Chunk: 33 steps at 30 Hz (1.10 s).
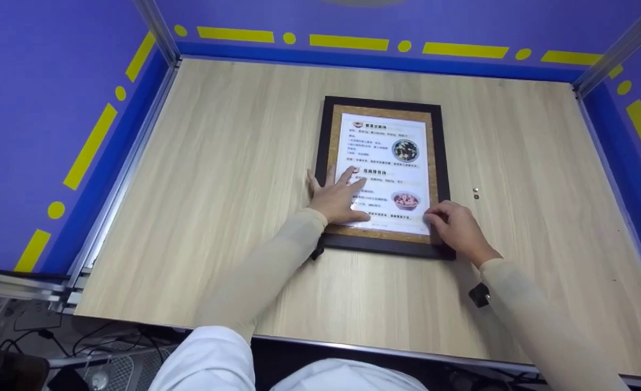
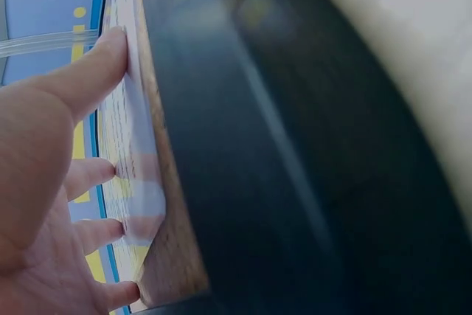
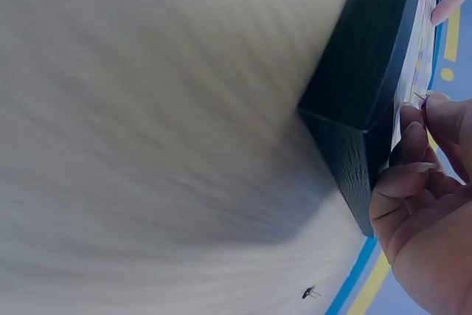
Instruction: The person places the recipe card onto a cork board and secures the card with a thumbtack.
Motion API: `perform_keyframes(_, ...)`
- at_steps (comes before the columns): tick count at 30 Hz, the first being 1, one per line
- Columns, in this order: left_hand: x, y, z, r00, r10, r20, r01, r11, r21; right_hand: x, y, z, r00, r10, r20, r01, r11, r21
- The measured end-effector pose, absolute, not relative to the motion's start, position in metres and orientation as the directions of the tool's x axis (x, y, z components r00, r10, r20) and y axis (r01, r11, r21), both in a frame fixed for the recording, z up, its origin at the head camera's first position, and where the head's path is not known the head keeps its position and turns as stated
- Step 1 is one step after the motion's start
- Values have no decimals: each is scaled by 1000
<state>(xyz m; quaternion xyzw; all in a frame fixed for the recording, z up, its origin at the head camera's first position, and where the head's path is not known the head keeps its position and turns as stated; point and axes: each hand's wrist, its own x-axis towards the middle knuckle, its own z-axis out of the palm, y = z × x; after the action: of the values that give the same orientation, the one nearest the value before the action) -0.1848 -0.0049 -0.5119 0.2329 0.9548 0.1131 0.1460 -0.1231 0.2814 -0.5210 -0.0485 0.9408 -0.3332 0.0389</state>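
A glossy printed sheet (image 1: pixel 385 133) with two pictures of food lies on a cork board (image 1: pixel 433 163) in a black frame (image 1: pixel 374 245). My left hand (image 1: pixel 337 202) rests on the sheet's left side with its fingers spread, the fingertips touching the paper in the left wrist view. Over the sheet's lower right corner, my right hand (image 1: pixel 461 231) pinches a small thumbtack (image 3: pixel 424 101) between thumb and forefinger. Its thin point sticks out between the fingertips in the right wrist view, while most of its head is hidden.
Two loose thumbtacks (image 1: pixel 476 193) lie on the wooden table (image 1: pixel 233 163) to the right of the frame. Blue walls (image 1: pixel 76 108) with yellow marks stand along the table's left, back and right sides. Cables (image 1: pixel 43 334) hang below the front left corner.
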Motion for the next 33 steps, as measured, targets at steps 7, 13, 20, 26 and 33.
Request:
perform_keyframes(7,-183,-3,-517,-848,477,-229,394,858,329,-123,280,-526,-993,-117,-29,-70,761,-645)
perform_keyframes(13,-181,-4,-521,-846,474,-246,381,859,342,-123,279,-527,-992,-118,-56,-57,778,-625)
perform_keyframes(20,-185,-3,-517,-850,475,-227,383,855,350,-126,279,-522,-991,-104,-82,-30,778,-627)
perform_keyframes(26,-185,-4,-516,-847,477,-233,387,856,343,-126,277,-522,-989,-116,-92,-35,789,-613)
perform_keyframes(33,-183,-4,-517,-842,479,-247,386,856,345,-126,278,-523,-987,-133,-90,-53,796,-603)
